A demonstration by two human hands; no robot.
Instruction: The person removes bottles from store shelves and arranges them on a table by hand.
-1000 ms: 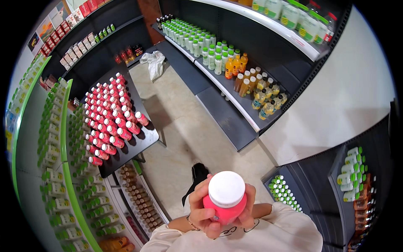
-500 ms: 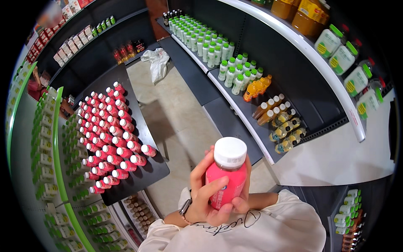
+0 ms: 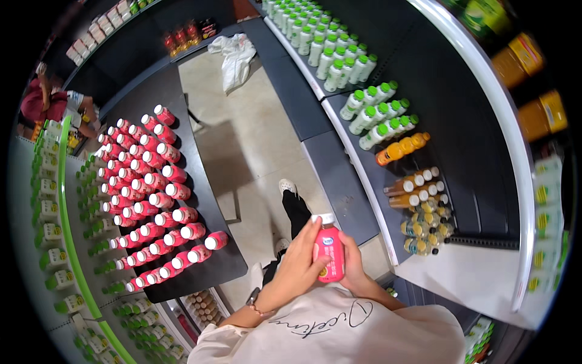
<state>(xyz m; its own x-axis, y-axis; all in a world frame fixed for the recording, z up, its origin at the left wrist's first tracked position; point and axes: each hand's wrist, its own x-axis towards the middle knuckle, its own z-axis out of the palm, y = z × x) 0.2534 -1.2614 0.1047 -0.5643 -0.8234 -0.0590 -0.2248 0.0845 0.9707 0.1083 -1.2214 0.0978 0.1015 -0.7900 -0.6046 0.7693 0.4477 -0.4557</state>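
A pink bottle (image 3: 329,261) with a white cap is held upright in front of my chest, its printed side showing. My left hand (image 3: 301,258) is closed along its left side, fingertips up by the cap and thumb across the label. On the other side my right hand (image 3: 354,267) grips the bottle's right edge, its fingers partly hidden behind it. To my left, several rows of similar pink bottles (image 3: 162,200) with white caps stand on a dark table (image 3: 209,176).
A long shelf (image 3: 364,182) on the right carries green-capped white bottles (image 3: 327,64), orange bottles (image 3: 403,148) and brown drinks (image 3: 412,188). Green-edged shelving (image 3: 76,255) stands at the left. A white plastic sack (image 3: 235,60) lies on the floor ahead. Another person (image 3: 48,103) is at far left.
My hands have lowered the bottle, which now sits farther from the camera with its label visible. The view has shifted, bringing my legs and shoes into sight.
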